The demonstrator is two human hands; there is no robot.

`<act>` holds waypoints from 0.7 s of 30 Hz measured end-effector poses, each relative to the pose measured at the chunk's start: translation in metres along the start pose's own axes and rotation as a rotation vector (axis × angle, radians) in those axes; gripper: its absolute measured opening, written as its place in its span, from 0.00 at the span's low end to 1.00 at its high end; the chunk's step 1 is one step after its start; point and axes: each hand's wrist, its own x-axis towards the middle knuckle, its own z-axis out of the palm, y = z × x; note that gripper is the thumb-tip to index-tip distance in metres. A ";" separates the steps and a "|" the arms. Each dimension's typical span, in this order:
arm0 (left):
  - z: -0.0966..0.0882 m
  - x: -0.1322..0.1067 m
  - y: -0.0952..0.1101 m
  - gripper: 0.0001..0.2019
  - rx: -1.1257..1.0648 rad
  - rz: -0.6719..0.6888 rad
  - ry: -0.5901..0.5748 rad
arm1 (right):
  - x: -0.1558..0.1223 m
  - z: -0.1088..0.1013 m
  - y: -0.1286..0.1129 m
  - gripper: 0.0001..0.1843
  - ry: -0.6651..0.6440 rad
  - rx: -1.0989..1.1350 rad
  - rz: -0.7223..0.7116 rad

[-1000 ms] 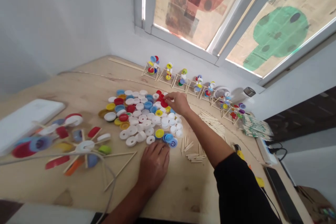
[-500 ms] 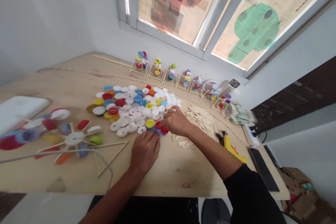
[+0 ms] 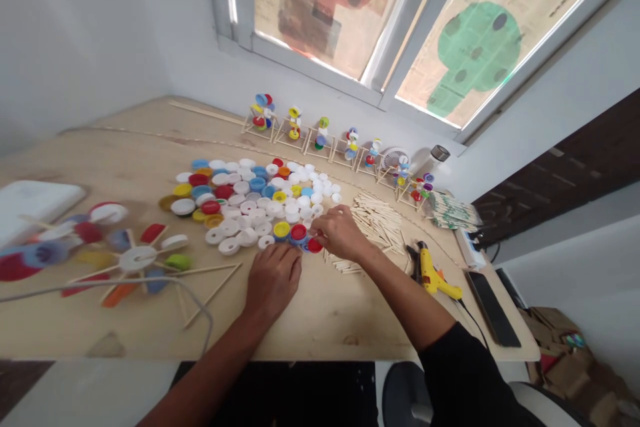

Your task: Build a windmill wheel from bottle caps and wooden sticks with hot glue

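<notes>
My left hand (image 3: 273,280) rests palm down on the table, its fingers close together and lying almost flat against the near side of a cap with a yellow inside (image 3: 281,231). Beside that cap stand a red cap (image 3: 299,233) and another red cap (image 3: 315,245), with blue caps around their bases. My right hand (image 3: 341,232) is just right of them, thumb and fingers pinched over the right-hand red cap; whatever is between the fingertips is too small to make out. A spread of white and coloured bottle caps (image 3: 245,207) lies beyond my hands.
Short wooden sticks (image 3: 375,220) are heaped to the right, near a yellow glue gun (image 3: 435,273) and a black phone (image 3: 493,307). Stick-and-cap wheels (image 3: 323,133) line the back wall. A larger cap wheel (image 3: 137,258) and a grey cable (image 3: 200,300) lie left.
My right hand has drawn slightly back from the red caps, so both show more fully. My left hand stays by the caps. The whole view has shifted a little.
</notes>
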 end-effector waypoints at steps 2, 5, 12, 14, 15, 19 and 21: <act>0.000 0.000 0.000 0.10 -0.005 0.001 -0.003 | 0.000 0.005 -0.003 0.06 -0.002 -0.005 0.027; 0.001 0.000 0.000 0.10 -0.006 0.002 -0.003 | 0.002 0.011 -0.007 0.07 0.006 -0.005 0.070; 0.002 0.000 0.000 0.10 0.001 0.015 -0.004 | 0.002 0.012 -0.007 0.07 0.071 0.021 0.203; 0.001 0.000 0.000 0.11 -0.004 0.027 -0.011 | -0.002 0.008 -0.006 0.09 0.107 0.045 0.249; 0.001 0.001 0.001 0.11 -0.007 0.034 -0.016 | -0.006 0.006 -0.005 0.10 0.126 0.060 0.271; 0.001 0.001 0.003 0.12 -0.010 0.055 -0.034 | -0.022 -0.003 -0.006 0.10 0.187 0.124 0.332; 0.002 0.002 0.004 0.12 -0.006 0.059 -0.041 | -0.031 -0.006 -0.008 0.09 0.205 0.149 0.345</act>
